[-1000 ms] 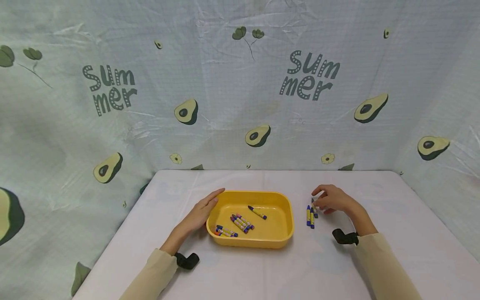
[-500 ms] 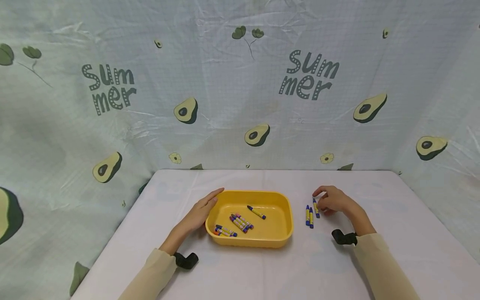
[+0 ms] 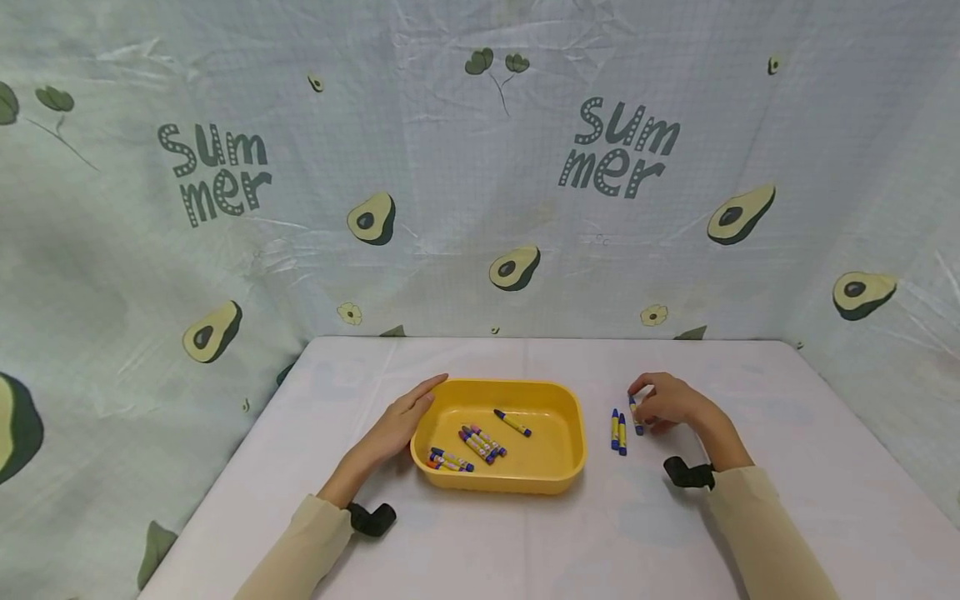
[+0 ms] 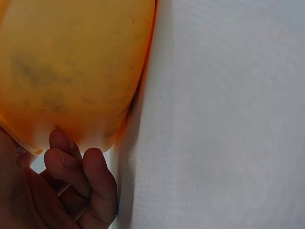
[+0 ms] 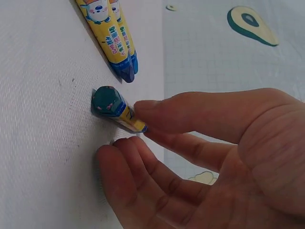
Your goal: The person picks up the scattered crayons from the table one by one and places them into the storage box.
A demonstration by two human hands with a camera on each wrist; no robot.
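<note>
My left hand (image 3: 397,427) holds the left end of a yellow plastic tray (image 3: 517,485), with fingertips (image 4: 97,164) curled by its outer wall in the left wrist view. On the white cloth to the right, my right hand (image 3: 670,402) holds a crayon (image 3: 636,414) between thumb and index finger. That crayon (image 5: 125,114) has a teal end and a yellow and blue wrapper; the index finger touches its far end, while the other fingers are bent and apart from it. Two blue crayons (image 5: 110,40) lie side by side just left of it.
Inside the tray lie several wrapped crayons (image 3: 480,446) in small groups, and one dark crayon (image 3: 513,422) by itself. A printed curtain (image 3: 450,167) hangs behind the table (image 3: 510,550). A black strap device (image 3: 688,473) sits on the right wrist.
The crayon at my right hand has shifted slightly right, away from the two blue crayons, along with the hand. My left hand and the tray have stayed in place.
</note>
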